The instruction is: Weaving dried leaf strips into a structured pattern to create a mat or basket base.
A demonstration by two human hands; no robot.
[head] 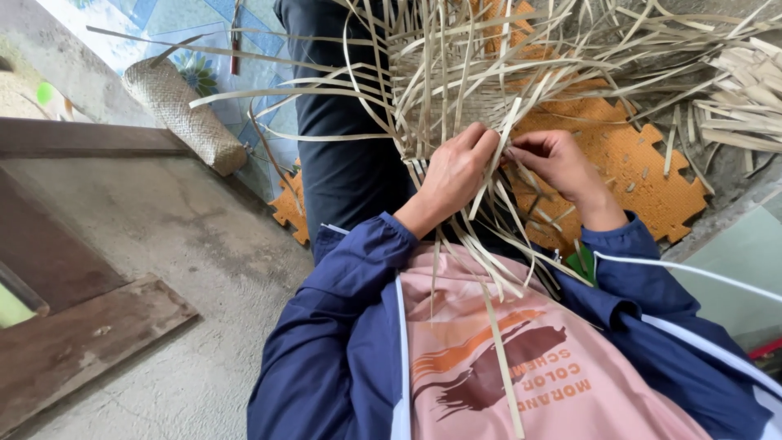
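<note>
A half-woven mat of pale dried leaf strips (444, 77) lies across my lap, its loose ends fanning out in all directions. My left hand (456, 171) pinches a few strips at the near edge of the woven part. My right hand (554, 159) sits just beside it, fingers curled on a single strip. Long loose strips trail down over my pink shirt and blue jacket sleeves.
An orange foam puzzle mat (643, 167) lies under the work. A pile of spare strips (745, 98) sits at the upper right. A rolled woven mat (186, 114) leans at the upper left by a patterned floor. Wooden boards (77, 338) lie on the concrete at left.
</note>
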